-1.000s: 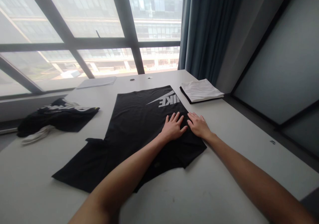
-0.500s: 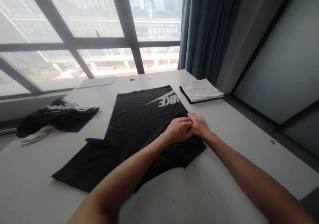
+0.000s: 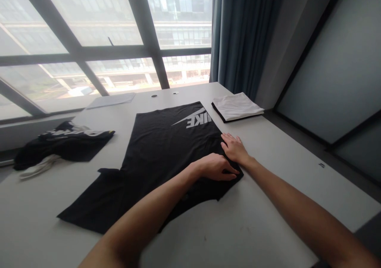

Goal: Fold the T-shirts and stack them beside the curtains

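Your left hand (image 3: 216,166) resting curled on shirt (image 3: 160,149) edge, pinch unclear; right hand (image 3: 235,148) lying flat, fingers straight, beside it. Shirt seeming light, limp: pinching edge suits

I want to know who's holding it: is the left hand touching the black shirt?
Touching. The head view shows the left hand resting on the black shirt.

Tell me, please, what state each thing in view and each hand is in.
black T-shirt: spread flat, print up, one sleeve out.
white garment: folded, lying flat.
dark clothes: crumpled in a heap.
curtain: drawn aside.
left hand: curled on the T-shirt's right edge; grip unclear.
right hand: open, flat at the same edge.
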Demonstrator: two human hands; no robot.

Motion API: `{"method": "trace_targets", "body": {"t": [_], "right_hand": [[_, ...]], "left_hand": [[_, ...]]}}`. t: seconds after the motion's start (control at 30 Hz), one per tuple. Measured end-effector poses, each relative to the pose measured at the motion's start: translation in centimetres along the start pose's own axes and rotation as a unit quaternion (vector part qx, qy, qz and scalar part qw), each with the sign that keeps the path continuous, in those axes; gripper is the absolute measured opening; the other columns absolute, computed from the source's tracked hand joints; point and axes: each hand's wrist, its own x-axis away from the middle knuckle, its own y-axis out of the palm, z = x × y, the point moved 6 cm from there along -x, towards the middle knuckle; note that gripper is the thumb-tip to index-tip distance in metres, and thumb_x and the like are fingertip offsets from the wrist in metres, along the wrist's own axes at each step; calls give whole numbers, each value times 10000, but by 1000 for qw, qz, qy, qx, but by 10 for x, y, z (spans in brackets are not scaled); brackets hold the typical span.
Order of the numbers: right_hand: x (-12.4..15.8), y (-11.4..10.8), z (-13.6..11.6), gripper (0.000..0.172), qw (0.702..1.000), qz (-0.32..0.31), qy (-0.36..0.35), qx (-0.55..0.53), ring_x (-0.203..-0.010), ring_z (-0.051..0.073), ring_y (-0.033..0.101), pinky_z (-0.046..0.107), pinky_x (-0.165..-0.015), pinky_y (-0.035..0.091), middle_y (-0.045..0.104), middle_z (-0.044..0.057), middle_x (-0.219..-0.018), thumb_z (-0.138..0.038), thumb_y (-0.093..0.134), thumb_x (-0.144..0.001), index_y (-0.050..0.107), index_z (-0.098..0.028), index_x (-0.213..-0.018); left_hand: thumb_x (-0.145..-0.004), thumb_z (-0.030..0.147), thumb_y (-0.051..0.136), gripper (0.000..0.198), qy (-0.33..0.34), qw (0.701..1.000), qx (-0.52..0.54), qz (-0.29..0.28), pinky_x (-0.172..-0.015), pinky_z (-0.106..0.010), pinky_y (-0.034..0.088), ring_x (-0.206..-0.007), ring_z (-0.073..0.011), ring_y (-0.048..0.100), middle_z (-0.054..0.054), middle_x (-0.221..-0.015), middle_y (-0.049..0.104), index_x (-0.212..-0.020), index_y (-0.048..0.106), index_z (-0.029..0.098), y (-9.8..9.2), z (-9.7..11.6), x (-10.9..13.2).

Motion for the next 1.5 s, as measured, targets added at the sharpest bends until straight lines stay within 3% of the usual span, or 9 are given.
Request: {"method": "trace_targets", "body": {"t": [0.13, 0.57, 0.73, 1.0, 1.13, 1.23, 1.33, 1.43, 1.5], "right_hand": [[0, -1, -1, 507, 1000, 3, 1, -4, -1482, 243, 334, 536, -1214, 176, 406, 100, -1588, -311, 367, -1016, 463, -172, -1495], [-1, 0, 0, 505, 1000, 0, 3, -1, -1487, 237, 325, 522, -1217, 174, 402, 93, -1591, -331, 370, -1020, 463, -192, -1497], [0, -2, 0, 506, 1000, 6, 3, -8, -1484, 242, 329, 532, -1216, 176, 412, 86, -1586, -330, 370, -1017, 468, -183, -1492], [0, -3, -1, 512, 1000, 0, 6, -9, -1481, 245, 334, 539, -1213, 176, 406, 101, -1588, -321, 373, -1013, 463, -177, -1495], [0, -2, -2, 515, 1000, -14, 0, -10, -1483, 248, 330, 537, -1210, 185, 403, 100, -1590, -307, 377, -1006, 458, -178, -1499], [1, -2, -1, 519, 1000, -13, 2, -8, -1486, 250, 325, 546, -1210, 185, 396, 95, -1595, -302, 373, -1007, 448, -180, -1505], [1, -2, -1, 517, 1000, -6, 7, -5, -1481, 248, 336, 550, -1211, 188, 409, 91, -1588, -314, 381, -1008, 450, -180, -1502], [1, -1, -2, 511, 1000, -3, 6, -5, -1478, 243, 343, 545, -1212, 193, 417, 90, -1583, -306, 384, -1005, 461, -175, -1493], [0, -2, -2, 509, 1000, -2, 6, -6, -1478, 241, 342, 541, -1213, 194, 418, 90, -1583, -305, 387, -1004, 465, -179, -1491]], "left_hand": [[-990, 414, 566, 311, 26, 999, -7, 35, -722, -232, 463, -862, -163, 719, -12, -967, 782, -1211, 743, 288, -4, 5, 0], [-966, 448, 609, 321, 32, 999, 7, 8, -709, -219, 483, -876, -167, 728, -14, -995, 784, -1238, 723, 320, 1, 13, -3], [-983, 413, 582, 338, 18, 999, 27, 30, -803, -221, 494, -914, -170, 732, -19, -1060, 782, -1277, 704, 297, -2, 13, -3], [-987, 399, 569, 267, 31, 998, 39, 50, -772, -219, 493, -864, -156, 722, -22, -952, 780, -1115, 767, 276, -1, 9, -2], [-1009, 338, 476, 314, -102, 977, -11, 189, -854, -277, 509, -878, -181, 692, -57, -909, 749, -940, 757, 214, -16, -17, 3], [-1014, 256, 407, 338, -239, 925, -73, 285, -1029, -346, 460, -1133, -209, 632, -79, -1187, 711, -1210, 680, 215, -23, -41, 13], [-1012, 243, 390, 476, -304, 915, -113, 239, -1192, -453, 301, -1439, -244, 399, -94, -1527, 493, -1478, 471, 188, -11, -58, 15], [-1034, 361, 369, 547, -332, 924, -127, 143, -1214, -572, 202, -1523, -291, 235, -114, -1629, 326, -1545, 371, 168, 7, -70, 15], [-1038, 418, 345, 577, -339, 924, -130, 121, -1212, -595, 187, -1535, -291, 201, -109, -1649, 275, -1560, 344, 172, 12, -73, 15]]}}
